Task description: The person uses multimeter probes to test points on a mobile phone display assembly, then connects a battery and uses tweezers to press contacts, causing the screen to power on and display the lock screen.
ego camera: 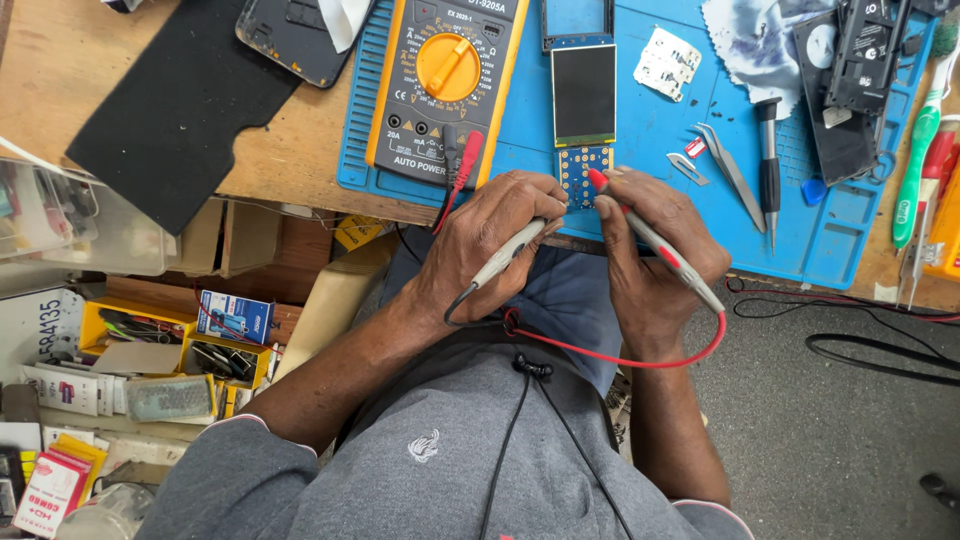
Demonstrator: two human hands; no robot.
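1. Left hand (490, 245): fingers closed in a pen grip on the grey probe (508, 254), tip at the phone circuit board (585, 168) w/ gold keypad contacts.
2. Right hand (655, 250): fingers closed on the red probe (660, 245), tip at the same board's lower edge.
3. Board lies on the blue mat (650, 140) at the bench edge, below its small display (584, 95).
4. Risk: a tip may skid & bridge adjacent pads.
5. Risk: the red lead (620, 358) loops near the lap; a snag could tug the yellow multimeter (445, 85).

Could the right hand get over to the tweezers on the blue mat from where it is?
Probably yes. The tweezers lie bare on the blue mat just beyond the right hand, nothing between them; but that hand is holding the red probe, which it would have to put down.
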